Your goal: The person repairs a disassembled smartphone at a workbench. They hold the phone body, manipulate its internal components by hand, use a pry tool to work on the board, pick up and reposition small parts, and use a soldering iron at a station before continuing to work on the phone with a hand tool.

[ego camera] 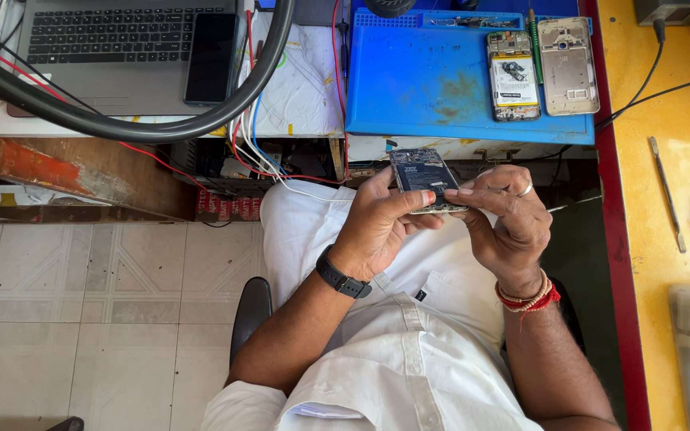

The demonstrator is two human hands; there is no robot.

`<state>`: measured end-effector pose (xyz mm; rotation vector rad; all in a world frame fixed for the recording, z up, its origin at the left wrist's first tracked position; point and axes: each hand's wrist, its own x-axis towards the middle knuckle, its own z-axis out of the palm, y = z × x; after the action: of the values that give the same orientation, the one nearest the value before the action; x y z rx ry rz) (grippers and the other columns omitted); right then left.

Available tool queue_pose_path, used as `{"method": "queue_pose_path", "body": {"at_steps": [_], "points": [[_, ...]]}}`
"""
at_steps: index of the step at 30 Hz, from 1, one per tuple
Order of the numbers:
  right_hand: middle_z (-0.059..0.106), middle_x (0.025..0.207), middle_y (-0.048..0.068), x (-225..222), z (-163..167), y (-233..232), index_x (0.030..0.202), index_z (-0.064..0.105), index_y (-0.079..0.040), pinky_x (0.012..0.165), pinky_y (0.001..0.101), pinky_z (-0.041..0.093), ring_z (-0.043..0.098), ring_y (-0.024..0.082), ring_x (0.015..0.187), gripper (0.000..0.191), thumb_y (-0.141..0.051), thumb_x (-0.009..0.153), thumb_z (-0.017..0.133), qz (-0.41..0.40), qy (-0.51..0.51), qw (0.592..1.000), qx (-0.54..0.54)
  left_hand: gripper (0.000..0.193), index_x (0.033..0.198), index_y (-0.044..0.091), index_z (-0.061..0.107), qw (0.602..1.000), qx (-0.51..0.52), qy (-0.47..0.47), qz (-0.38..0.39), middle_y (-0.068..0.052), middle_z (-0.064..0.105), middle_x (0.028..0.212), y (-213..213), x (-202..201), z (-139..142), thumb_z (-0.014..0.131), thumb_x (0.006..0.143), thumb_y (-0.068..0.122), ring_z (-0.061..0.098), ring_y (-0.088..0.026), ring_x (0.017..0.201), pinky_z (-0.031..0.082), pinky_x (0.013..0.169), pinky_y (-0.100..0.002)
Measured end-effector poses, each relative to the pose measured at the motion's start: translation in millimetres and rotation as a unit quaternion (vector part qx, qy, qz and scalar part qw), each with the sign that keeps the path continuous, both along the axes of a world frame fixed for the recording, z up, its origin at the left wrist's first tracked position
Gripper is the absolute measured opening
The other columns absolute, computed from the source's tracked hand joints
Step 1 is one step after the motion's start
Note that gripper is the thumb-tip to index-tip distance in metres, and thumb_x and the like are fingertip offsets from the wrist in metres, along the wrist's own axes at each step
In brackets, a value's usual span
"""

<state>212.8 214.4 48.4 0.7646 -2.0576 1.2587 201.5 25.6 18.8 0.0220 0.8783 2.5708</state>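
Both hands are gripping a dark rectangular phone over the lap: left hand [377, 227] cradling the phone [423, 177], right hand [505, 215] pinching its lower edge, possibly prying; a slip could drop it.

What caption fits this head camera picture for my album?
Left hand and right hand hold an opened phone before a blue mat.

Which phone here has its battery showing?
The opened phone with the white battery on the blue mat; the black phone on the laptop is closed, the dark one is held.
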Motion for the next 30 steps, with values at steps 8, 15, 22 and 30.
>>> {"method": "queue_pose_path", "body": {"at_steps": [8, 15, 22, 30], "points": [[0.072, 0.093, 0.004, -5, 2, -3, 0.104, 0.072, -0.005, 0.092, 0.0367, 0.053, 0.065, 0.021, 0.095, 0.028, 0.001, 0.081, 0.087, -0.009, 0.037, 0.999, -0.003, 0.036, 0.125, -0.009, 0.056, 0.999, -0.022, -0.010, 0.020, -0.015, 0.071, 0.098, 5, -2, 6, 0.071, 0.097, 0.007, 0.072, -0.018, 0.072, 0.061, 0.056, -0.031], [0.073, 0.098, 0.008, -9, -1, -4, 0.104, 0.069, -0.001, 0.089, 0.0318, 0.057, 0.066, 0.021, 0.100, 0.021, 0.003, 0.089, 0.083, -0.009, 0.004, 0.997, -0.080, 0.037, 0.124, -0.008, 0.065, 0.996, -0.004, 0.070, 0.057, -0.018, 0.074, 0.106, 15, 0, 14, 0.068, 0.103, 0.023, 0.077, -0.025, 0.088, 0.065, 0.073, -0.037], [0.072, 0.106, 0.011, -32, -4, -14, 0.109, 0.067, 0.001, 0.088, 0.0247, 0.059, 0.070, 0.015, 0.100, 0.017, 0.006, 0.096, 0.076, 0.073, -0.054, 0.971, -0.223, 0.026, 0.126, -0.001, 0.066, 0.943, -0.131, 0.283, 0.113, -0.015, 0.073, 0.117, 6, -16, 7, 0.070, 0.102, 0.009, 0.075, -0.024, 0.108, 0.064, 0.095, -0.037], [0.070, 0.107, 0.013, -39, -16, -35, 0.108, 0.067, 0.002, 0.088, 0.0255, 0.059, 0.069, 0.017, 0.105, 0.014, 0.008, 0.097, 0.073, 0.092, -0.080, 0.967, -0.223, 0.024, 0.127, 0.002, 0.067, 0.929, -0.154, 0.301, 0.147, -0.016, 0.077, 0.107, -16, -23, -12, 0.067, 0.103, 0.010, 0.077, -0.023, 0.102, 0.064, 0.094, -0.036]]}}
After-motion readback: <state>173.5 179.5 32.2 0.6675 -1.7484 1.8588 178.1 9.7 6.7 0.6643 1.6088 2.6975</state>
